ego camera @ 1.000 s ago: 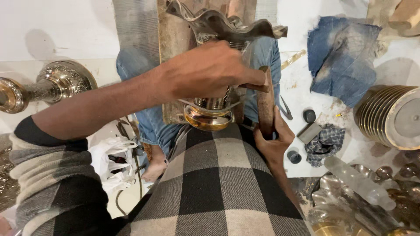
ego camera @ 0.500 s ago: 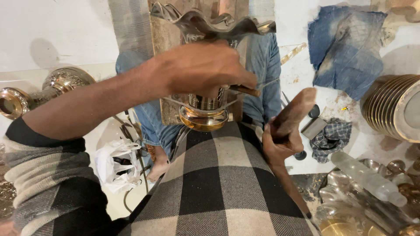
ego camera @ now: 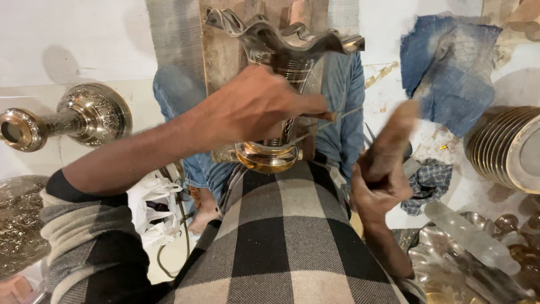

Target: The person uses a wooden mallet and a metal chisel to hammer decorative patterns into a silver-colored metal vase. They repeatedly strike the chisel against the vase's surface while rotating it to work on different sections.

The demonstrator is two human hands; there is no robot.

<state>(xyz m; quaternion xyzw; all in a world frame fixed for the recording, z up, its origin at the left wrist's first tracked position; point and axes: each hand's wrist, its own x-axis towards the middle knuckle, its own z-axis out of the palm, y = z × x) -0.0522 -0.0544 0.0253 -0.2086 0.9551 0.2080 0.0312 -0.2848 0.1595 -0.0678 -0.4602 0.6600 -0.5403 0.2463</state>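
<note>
Left hand (ego camera: 253, 107) fingers (ego camera: 306, 104) pinch a thin metal tool (ego camera: 323, 116) against a wavy-rimmed brass vase (ego camera: 281, 84) lying across the person's lap. Right of the vase, the right hand (ego camera: 379, 183) is clamped on a blurred wooden mallet (ego camera: 394, 135). Stacked brass plates (ego camera: 506, 146) sit farther right; an engraved brass stand (ego camera: 73, 118) lies left.

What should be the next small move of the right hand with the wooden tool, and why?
Probably bring the wooden tool down onto the thin metal tool that the left hand presses against the brass vase. The right hand holds it raised, apart from the vase.
</note>
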